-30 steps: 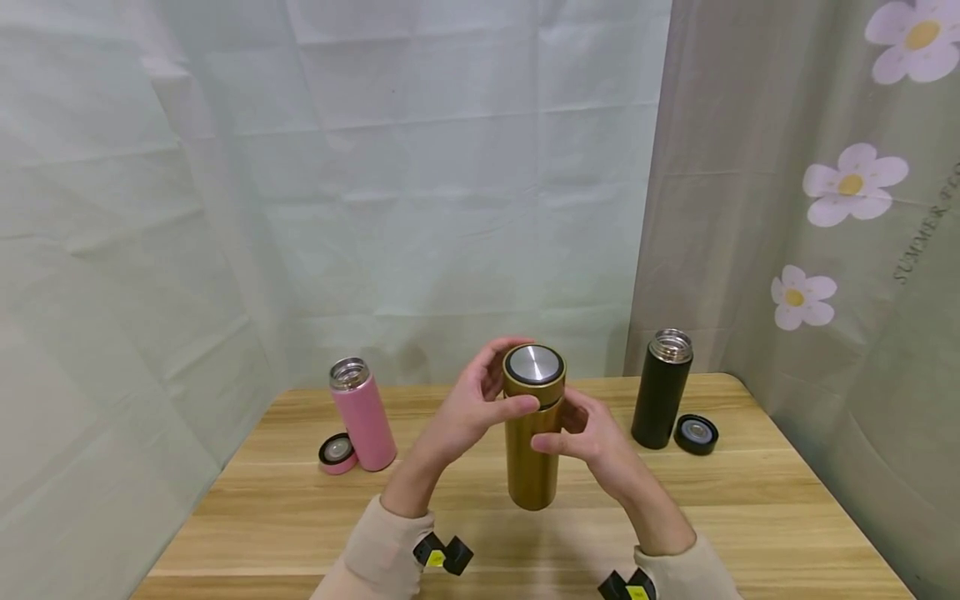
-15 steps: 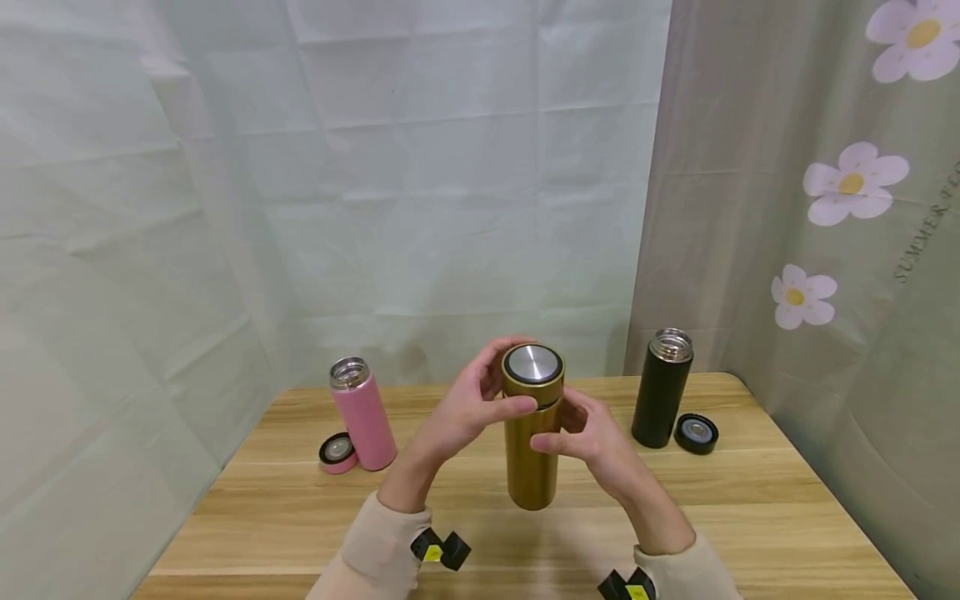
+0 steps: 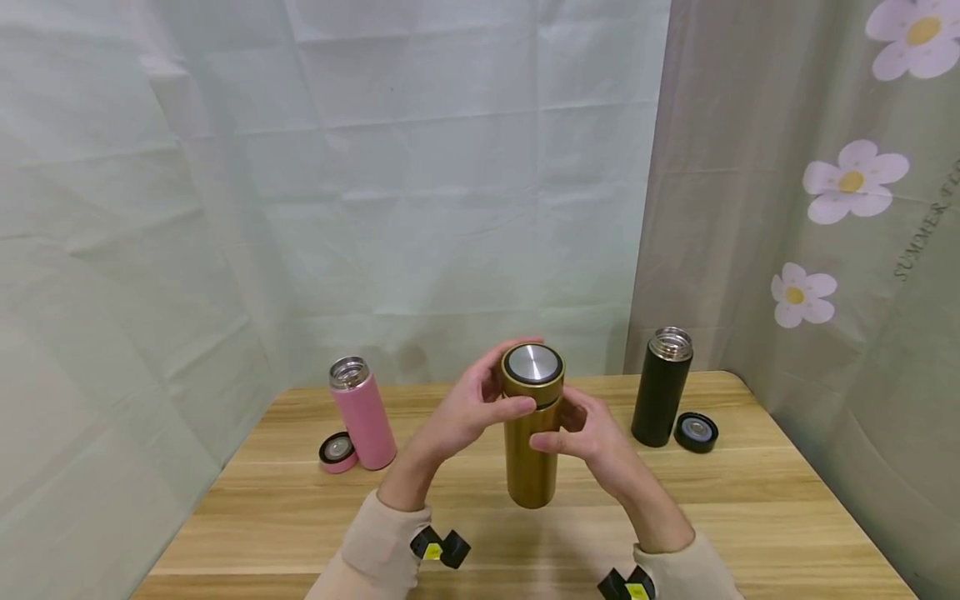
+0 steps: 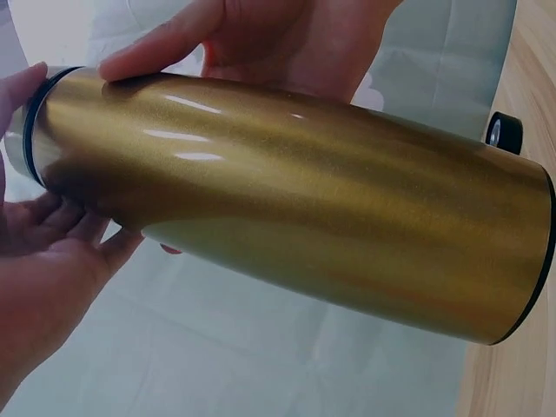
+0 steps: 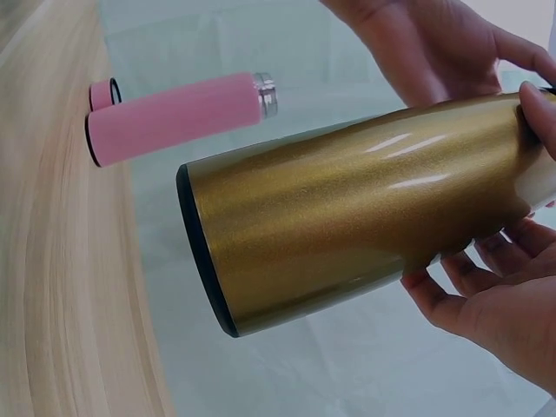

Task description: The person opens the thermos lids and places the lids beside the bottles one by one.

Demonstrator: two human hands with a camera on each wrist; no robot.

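Note:
A gold thermos bottle [image 3: 532, 479] with a silver-topped lid [image 3: 533, 363] is held upright in front of me, its black-rimmed base off the table in both wrist views. My left hand [image 3: 471, 407] grips the lid, thumb across the front and fingers round the far side. Just below, my right hand [image 3: 600, 440] holds the upper body, its thumb on the near face. A narrow dark seam shows between lid and body. In the right wrist view, the right hand's fingers [image 5: 495, 261] curl under the bottle; part of the lid is cut off by the frame.
On the wooden table [image 3: 247, 525], an uncapped pink bottle [image 3: 365, 425] stands at left beside its pink lid [image 3: 337, 452]. An uncapped black bottle [image 3: 660, 400] stands at right, its black lid [image 3: 696, 432] next to it. Pale curtains [image 3: 450, 183] hang behind the table.
My left hand and forearm have shifted very slightly left over the second, the thumb sliding a little with them. The gold thermos bottle and my right hand stay almost where they were.

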